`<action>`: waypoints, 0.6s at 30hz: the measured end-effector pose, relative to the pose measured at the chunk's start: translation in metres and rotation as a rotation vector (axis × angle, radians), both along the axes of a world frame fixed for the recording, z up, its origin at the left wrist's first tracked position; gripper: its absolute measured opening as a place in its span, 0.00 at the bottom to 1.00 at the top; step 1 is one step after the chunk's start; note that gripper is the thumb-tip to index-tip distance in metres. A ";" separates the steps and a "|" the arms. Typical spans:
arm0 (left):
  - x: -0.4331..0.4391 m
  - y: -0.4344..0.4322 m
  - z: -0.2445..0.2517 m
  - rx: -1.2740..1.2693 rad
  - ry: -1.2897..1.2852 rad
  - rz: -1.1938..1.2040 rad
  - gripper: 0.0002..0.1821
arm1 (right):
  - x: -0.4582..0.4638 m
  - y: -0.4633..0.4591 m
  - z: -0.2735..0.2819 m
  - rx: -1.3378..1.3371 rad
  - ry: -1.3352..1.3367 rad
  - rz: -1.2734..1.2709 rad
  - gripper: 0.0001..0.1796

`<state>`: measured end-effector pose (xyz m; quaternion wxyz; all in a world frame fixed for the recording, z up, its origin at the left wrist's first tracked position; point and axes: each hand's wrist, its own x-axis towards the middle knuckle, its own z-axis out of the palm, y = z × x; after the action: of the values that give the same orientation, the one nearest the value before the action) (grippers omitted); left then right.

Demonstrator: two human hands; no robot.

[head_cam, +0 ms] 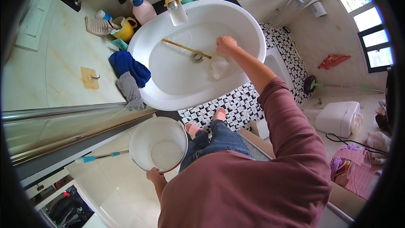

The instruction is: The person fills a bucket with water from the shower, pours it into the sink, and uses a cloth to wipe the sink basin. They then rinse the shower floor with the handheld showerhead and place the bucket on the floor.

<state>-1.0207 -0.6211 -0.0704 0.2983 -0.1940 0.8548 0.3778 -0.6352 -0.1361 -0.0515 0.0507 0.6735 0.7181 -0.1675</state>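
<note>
My left hand (154,175) grips the rim of a white plastic bucket (142,145), tilted so that I look down into it. Over the right side of a white oval washbasin (253,38), my right hand (226,44) is curled into a fist; whether something is inside it is hidden. Just below that hand a whitish, translucent crumpled piece (219,68) lies in the basin; cloth or plastic, I cannot tell. A thin yellow-brown stick (185,48) slants across the basin, passing beside the round drain (197,57).
A faucet (173,4) with a yellow fitting overhangs the basin. Pump bottles (144,11) and a yellow mug (126,31) stand behind it. Blue cloth (128,66) and grey cloth (129,90) drape the left edge. A blue-and-white-ended pole (101,156) lies left of the bucket.
</note>
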 end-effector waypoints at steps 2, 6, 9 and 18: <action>-0.003 -0.010 0.000 -0.002 -0.017 0.023 0.20 | -0.006 -0.001 -0.009 0.009 -0.063 0.020 0.14; -0.015 -0.036 -0.016 0.034 -0.054 0.072 0.17 | -0.007 0.009 -0.025 -0.089 -0.079 0.015 0.13; -0.010 -0.029 -0.010 0.016 -0.025 0.092 0.16 | 0.004 0.017 -0.052 -0.018 -0.095 0.071 0.10; -0.017 -0.053 -0.040 0.022 0.042 0.025 0.06 | 0.043 0.020 -0.029 0.020 0.441 -0.074 0.08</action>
<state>-1.0382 -0.6741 -0.1108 0.2778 -0.1937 0.8541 0.3947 -0.5918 -0.1163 -0.0806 -0.1204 0.6467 0.6884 -0.3056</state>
